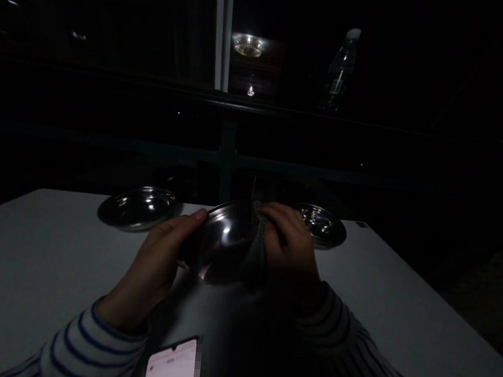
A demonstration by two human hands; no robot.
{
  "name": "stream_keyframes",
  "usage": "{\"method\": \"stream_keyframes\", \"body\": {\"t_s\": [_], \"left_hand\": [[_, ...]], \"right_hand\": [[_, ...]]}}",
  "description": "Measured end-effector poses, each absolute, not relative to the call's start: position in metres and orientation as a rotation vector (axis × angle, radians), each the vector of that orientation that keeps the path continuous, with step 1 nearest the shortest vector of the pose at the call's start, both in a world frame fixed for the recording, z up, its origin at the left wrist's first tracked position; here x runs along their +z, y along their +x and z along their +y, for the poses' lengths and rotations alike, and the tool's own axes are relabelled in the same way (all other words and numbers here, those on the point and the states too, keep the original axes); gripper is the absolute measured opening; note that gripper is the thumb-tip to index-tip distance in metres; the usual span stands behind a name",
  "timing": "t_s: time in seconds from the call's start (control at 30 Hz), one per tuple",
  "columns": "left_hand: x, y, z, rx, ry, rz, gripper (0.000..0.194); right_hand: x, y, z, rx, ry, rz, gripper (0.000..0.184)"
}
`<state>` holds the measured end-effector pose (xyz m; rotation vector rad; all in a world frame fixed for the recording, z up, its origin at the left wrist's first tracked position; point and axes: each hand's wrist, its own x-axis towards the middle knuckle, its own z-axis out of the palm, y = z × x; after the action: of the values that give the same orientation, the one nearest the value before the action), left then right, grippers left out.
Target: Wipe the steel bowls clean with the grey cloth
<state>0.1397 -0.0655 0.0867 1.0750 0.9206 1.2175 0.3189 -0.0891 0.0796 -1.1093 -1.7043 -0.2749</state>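
A shiny metal bowl (pixel 225 239) is held tilted above the table, between my two hands. My left hand (pixel 164 251) grips its left edge, with the thumb on the rim. On the bowl's right side my right hand (pixel 289 239) is closed around a dark cloth (pixel 255 250), pressing it against the rim and wall. Shadow hides most of the right fingers' undersides and the lower part of the cloth. Behind the hands, a second metal bowl (pixel 139 208) rests at the far left of the table and a third metal bowl (pixel 322 225) at the far right, partly covered by my right hand.
The white table (pixel 42 264) extends to both sides in dim light. A lit phone (pixel 172 366) lies near its front edge, below the held bowl. Beyond the table a plastic bottle (pixel 341 70) stands on a dark ledge by a window with reflections.
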Motion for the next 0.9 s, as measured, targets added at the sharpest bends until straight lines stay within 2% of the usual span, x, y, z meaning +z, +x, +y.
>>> {"method": "stream_keyframes", "body": {"t_s": [0.17, 0.37, 0.6, 0.9], "left_hand": [[0.086, 0.14, -0.068, 1.194, 1.149, 0.897, 0.024], [0.088, 0.139, -0.066, 1.222, 1.131, 0.957, 0.021], [0.088, 0.143, -0.069, 1.162, 1.21, 0.928, 0.025], [0.09, 0.144, -0.068, 1.123, 1.09, 0.798, 0.018]], "right_hand": [[0.085, 0.3, -0.107, -0.46, -0.972, -2.077, 0.027], [0.082, 0.322, -0.088, -0.298, -1.092, -1.734, 0.026], [0.085, 0.301, -0.104, -0.45, -1.022, -2.081, 0.029], [0.08, 0.328, -0.084, -0.318, -1.149, -1.771, 0.03]]}}
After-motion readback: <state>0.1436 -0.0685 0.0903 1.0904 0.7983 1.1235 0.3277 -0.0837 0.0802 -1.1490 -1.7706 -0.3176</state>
